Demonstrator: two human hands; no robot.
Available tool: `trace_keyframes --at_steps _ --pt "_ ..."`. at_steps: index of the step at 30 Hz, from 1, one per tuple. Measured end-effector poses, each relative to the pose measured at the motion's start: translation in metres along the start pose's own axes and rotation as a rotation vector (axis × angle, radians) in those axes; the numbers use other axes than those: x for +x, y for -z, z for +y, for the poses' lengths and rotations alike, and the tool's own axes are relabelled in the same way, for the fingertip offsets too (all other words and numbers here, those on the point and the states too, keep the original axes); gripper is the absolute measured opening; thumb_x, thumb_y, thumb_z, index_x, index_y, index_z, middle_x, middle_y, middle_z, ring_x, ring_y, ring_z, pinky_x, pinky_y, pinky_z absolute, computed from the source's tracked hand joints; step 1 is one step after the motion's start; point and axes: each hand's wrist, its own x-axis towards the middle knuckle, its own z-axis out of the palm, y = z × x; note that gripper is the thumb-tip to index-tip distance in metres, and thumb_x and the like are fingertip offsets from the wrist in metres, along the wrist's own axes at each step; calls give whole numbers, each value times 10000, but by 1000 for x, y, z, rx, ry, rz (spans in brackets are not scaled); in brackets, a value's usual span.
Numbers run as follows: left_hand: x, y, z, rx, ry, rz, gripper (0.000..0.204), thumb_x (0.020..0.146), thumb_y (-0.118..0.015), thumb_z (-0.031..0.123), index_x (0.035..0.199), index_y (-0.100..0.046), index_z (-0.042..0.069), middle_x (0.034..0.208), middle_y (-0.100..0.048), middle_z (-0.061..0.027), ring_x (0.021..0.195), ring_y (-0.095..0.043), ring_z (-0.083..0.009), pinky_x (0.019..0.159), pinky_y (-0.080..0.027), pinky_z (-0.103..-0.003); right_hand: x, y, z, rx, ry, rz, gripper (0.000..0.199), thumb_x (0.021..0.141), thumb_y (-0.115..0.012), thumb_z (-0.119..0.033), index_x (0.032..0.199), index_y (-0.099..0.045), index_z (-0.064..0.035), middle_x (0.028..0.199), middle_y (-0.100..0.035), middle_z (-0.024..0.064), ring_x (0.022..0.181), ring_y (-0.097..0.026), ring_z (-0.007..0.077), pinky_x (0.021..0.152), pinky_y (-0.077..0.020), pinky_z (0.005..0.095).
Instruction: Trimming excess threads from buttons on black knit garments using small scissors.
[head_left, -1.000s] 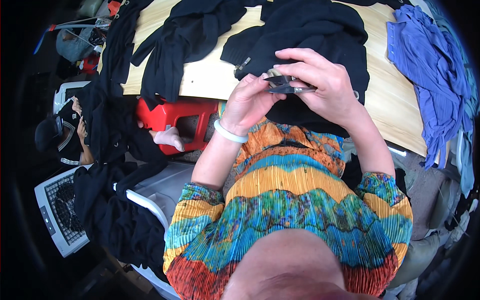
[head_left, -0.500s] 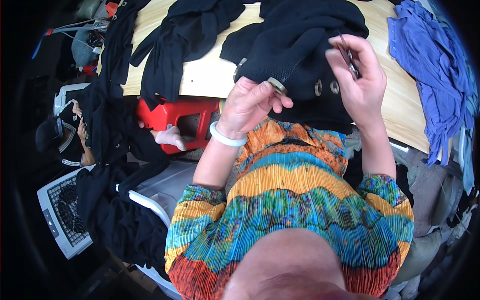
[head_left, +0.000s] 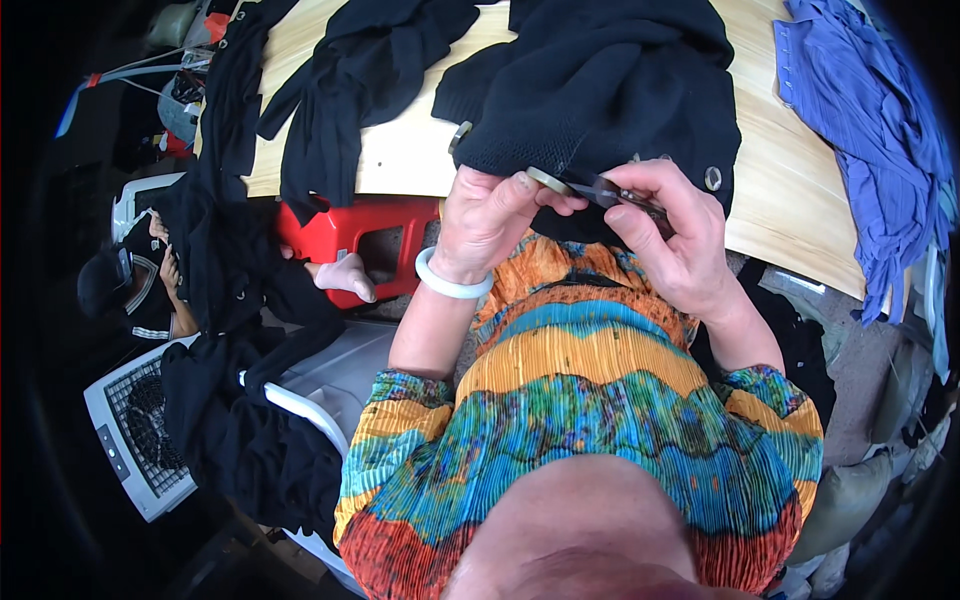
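Note:
A black knit garment (head_left: 610, 90) lies bunched on the table in front of me, with large round buttons along its near edge. My left hand (head_left: 485, 215) pinches one of them, a pale-rimmed button (head_left: 548, 181), between thumb and fingers. In my right hand (head_left: 680, 235) is a pair of small dark thread snips (head_left: 642, 204), gripped by thumb and fingers. The blades point left and reach the button's right side; whether they touch thread cannot be made out. Another button (head_left: 712, 178) shows on the garment to the right, and one more (head_left: 460, 136) at its left edge.
More black garments (head_left: 350, 90) lie across the wooden table (head_left: 410, 165), and a blue-purple ribbed garment (head_left: 850, 140) hangs over its right end. A red stool (head_left: 350, 215) stands below at left. Another person (head_left: 150, 270) sits at far left, near a grey crate (head_left: 145, 440) and dark clothes.
My right hand has come down and left with the snips, from above the garment to the button. My left hand keeps its pinch and has barely moved.

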Motion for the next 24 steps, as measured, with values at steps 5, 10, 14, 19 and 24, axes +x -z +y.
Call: trace_keyframes --at_steps 5,10,14,19,24 --pt "0 2 -1 -12 -11 -9 246 836 -552 135 1020 -532 -28 883 -604 -149 794 -612 -266 721 -512 -349 1 0 -1 0 -34 14 159 791 -577 -33 934 -529 19 754 -536 47 611 -493 79 543 -386 196" --pt "-1 1 -2 -21 -14 -12 219 840 -540 108 1021 -536 -16 910 -597 -137 826 -600 -247 743 -513 -374 1 -3 2 -29 -3 21 167 778 -587 -26 930 -533 16 756 -543 46 604 -496 73 533 -384 190" --pt "-1 -4 -2 -21 -31 22 215 841 -536 99 1025 -536 -13 922 -593 -133 837 -595 -240 747 -513 -380 6 -7 3 -85 70 89 186 743 -644 -66 891 -557 4 691 -555 59 526 -530 97 458 -406 206" --pt "-2 0 -2 -2 -23 43 212 836 -537 84 1019 -541 -22 912 -603 -142 817 -603 -240 746 -509 -356 9 -9 1 -71 51 72 174 738 -646 -62 874 -560 5 679 -552 61 514 -524 99 448 -399 210" --pt "-4 8 -3 -42 27 10 223 836 -539 99 1021 -542 -26 900 -609 -150 809 -611 -250 751 -504 -356 10 -13 1 -84 83 60 152 746 -643 -60 860 -564 3 645 -548 57 506 -513 88 441 -386 201"
